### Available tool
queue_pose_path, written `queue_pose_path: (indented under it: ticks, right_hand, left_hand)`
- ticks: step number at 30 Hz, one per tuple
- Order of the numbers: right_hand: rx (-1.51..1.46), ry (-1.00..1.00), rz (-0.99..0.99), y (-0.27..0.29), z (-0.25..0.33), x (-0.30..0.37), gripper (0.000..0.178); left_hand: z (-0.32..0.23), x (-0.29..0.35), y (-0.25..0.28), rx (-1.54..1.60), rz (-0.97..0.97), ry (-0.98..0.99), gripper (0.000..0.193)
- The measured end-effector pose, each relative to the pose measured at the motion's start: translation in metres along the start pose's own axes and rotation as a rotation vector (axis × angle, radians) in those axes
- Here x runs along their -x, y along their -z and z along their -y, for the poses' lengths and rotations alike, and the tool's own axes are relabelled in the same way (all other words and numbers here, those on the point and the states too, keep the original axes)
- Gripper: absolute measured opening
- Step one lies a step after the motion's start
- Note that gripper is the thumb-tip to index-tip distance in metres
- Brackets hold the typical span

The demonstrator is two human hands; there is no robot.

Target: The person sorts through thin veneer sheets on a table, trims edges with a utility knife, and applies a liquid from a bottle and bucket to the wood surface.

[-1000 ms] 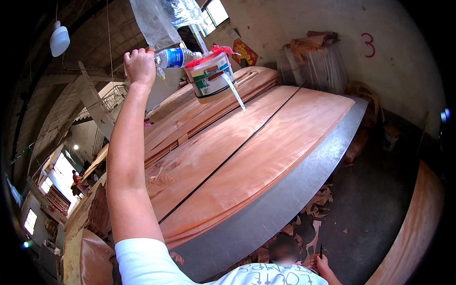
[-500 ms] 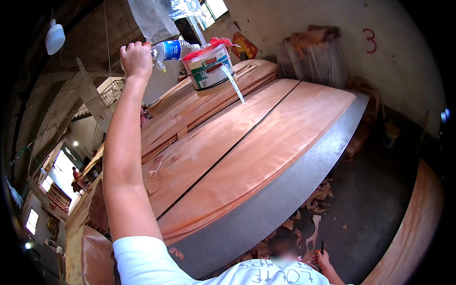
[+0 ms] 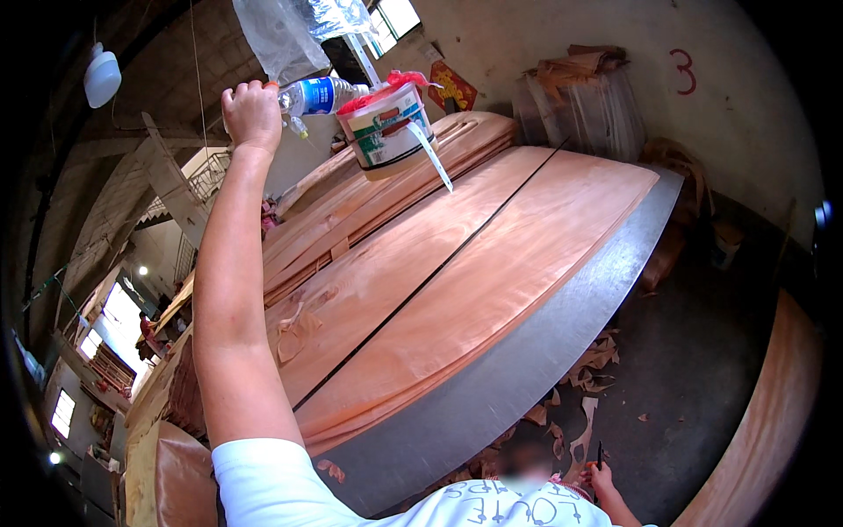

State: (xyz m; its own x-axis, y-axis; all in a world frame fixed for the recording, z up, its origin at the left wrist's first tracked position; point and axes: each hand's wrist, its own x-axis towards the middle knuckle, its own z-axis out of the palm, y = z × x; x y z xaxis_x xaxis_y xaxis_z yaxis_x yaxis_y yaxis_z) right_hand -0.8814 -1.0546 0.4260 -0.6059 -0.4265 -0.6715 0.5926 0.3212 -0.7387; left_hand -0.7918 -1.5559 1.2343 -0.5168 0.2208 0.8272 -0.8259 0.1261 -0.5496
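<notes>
Head view gives us the counter (image 3: 527,378) first, spread out below and right of the bucket (image 3: 391,132). Sheets (image 3: 492,255) lie stacked on it, also below the bucket. A clear bag (image 3: 281,39) hangs above and left of the bucket. Just left of the bucket is the bottle (image 3: 318,97), held sideways, its far end at the red film (image 3: 399,81) on the bucket's rim; whether they touch, we cannot tell. Our left hand (image 3: 253,116), farther left of the bucket, is curled over the bottle's near end, seemingly gripping it. Our right hand (image 3: 601,481), well below and right of the bucket, pinches a thin dark tool (image 3: 600,455). We judge the step in hand as handling the bottle beside the bucket; the next move calls for a firm left grip.
</notes>
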Motion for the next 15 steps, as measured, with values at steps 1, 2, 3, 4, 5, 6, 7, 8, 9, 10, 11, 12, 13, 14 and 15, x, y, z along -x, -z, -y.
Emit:
queue_pose_path:
  ticks: [1, 2, 3, 4, 5, 6, 7, 8, 9, 10, 11, 12, 13, 14, 15]
  right_hand:
    - [0.0, 0.004, 0.001, 0.0002, 0.0001, 0.0002, 0.017]
    - [0.006, 0.001, -0.001, 0.0004, 0.0003, 0.0004, 0.017]
    - [0.012, -0.002, -0.002, 0.0006, 0.0004, 0.0005, 0.017]
    - [0.018, -0.005, -0.004, 0.0008, 0.0004, 0.0008, 0.017]
    - [0.016, -0.005, -0.005, 0.0009, 0.0008, 0.0009, 0.017]
    - [0.014, -0.005, -0.007, 0.0008, 0.0011, 0.001, 0.017]
    - [0.012, -0.005, -0.009, 0.001, 0.0013, 0.0012, 0.017]
    - [0.006, -0.003, -0.005, 0.0008, 0.0013, 0.0024, 0.017]
    - [-0.001, -0.001, -0.001, 0.0009, 0.0017, 0.0031, 0.017]
    - [-0.007, 0.0, 0.003, 0.0007, 0.0015, 0.0044, 0.017]
    - [-0.007, 0.017, 0.007, 0.0018, 0.0008, 0.004, 0.017]
    - [-0.007, 0.034, 0.011, 0.0032, 0.001, 0.0027, 0.017]
    - [-0.007, 0.051, 0.015, 0.0048, 0.0007, 0.0021, 0.017]
    - [0.001, 0.045, 0.013, 0.0054, 0.0006, 0.0025, 0.017]
    - [0.009, 0.039, 0.011, 0.0062, 0.001, 0.0024, 0.017]
  left_hand:
    - [0.0001, -0.0001, 0.0003, -0.003, 0.0, -0.001, 0.015]
    - [0.0006, -0.0002, 0.0, -0.006, 0.001, -0.003, 0.015]
    - [0.0008, -0.0001, -0.0004, -0.002, -0.009, -0.005, 0.015]
    - [0.0009, 0.0, -0.0009, 0.001, -0.019, -0.007, 0.015]
    - [0.001, -0.0005, -0.0011, 0.005, -0.029, -0.009, 0.015]
    - [0.0011, -0.0011, -0.0013, -0.001, -0.028, -0.009, 0.015]
    - [0.0013, -0.0017, -0.0015, -0.007, -0.027, -0.009, 0.015]
    - [0.0012, -0.0017, -0.0014, -0.012, -0.025, -0.011, 0.015]
    - [0.0016, -0.0016, -0.0012, -0.013, -0.022, -0.011, 0.015]
    - [0.0021, -0.0013, -0.0009, -0.014, -0.019, -0.011, 0.015]
    - [0.0018, -0.0014, -0.0003, -0.013, -0.018, -0.01, 0.014]
    - [0.0015, -0.0019, 0.0001, -0.011, -0.018, -0.012, 0.014]
    - [0.0013, -0.0026, 0.0006, -0.009, -0.019, -0.014, 0.014]
    - [0.0022, -0.0025, 0.0006, -0.01, -0.017, -0.017, 0.014]
    - [0.0032, -0.0022, 0.0007, -0.014, -0.024, -0.023, 0.014]
